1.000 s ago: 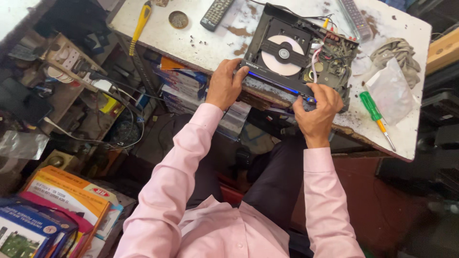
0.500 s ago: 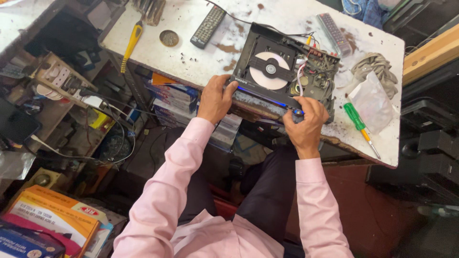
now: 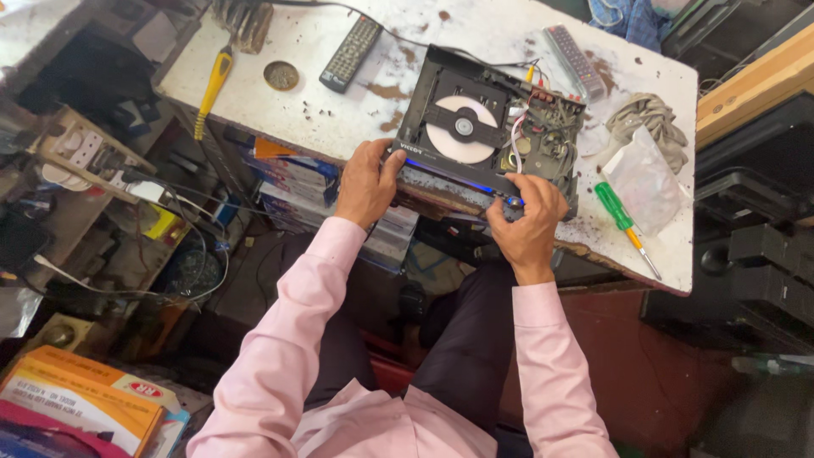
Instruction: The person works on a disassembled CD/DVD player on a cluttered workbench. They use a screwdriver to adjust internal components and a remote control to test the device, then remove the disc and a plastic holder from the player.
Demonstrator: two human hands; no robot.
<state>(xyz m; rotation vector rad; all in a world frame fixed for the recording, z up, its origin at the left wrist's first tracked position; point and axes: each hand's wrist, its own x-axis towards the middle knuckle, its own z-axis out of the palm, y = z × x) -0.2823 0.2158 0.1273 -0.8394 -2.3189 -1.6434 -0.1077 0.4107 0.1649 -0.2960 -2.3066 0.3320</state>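
Worn and speckled, the white workbench [image 3: 339,119] carries an opened disc player [image 3: 492,136] at its near edge, with a black remote [image 3: 350,53] beyond the player's left corner and a green screwdriver [image 3: 623,222] to its right. The left hand [image 3: 366,182] is closed around the player's front left corner while the right hand [image 3: 527,227] pinches the front panel near its right end, fingers pressed on the lit strip. It looks like a test of the front controls with the lid off; any next move calls for a steady hold on the casing.

Opened black disc player [image 3: 492,127], flat on table
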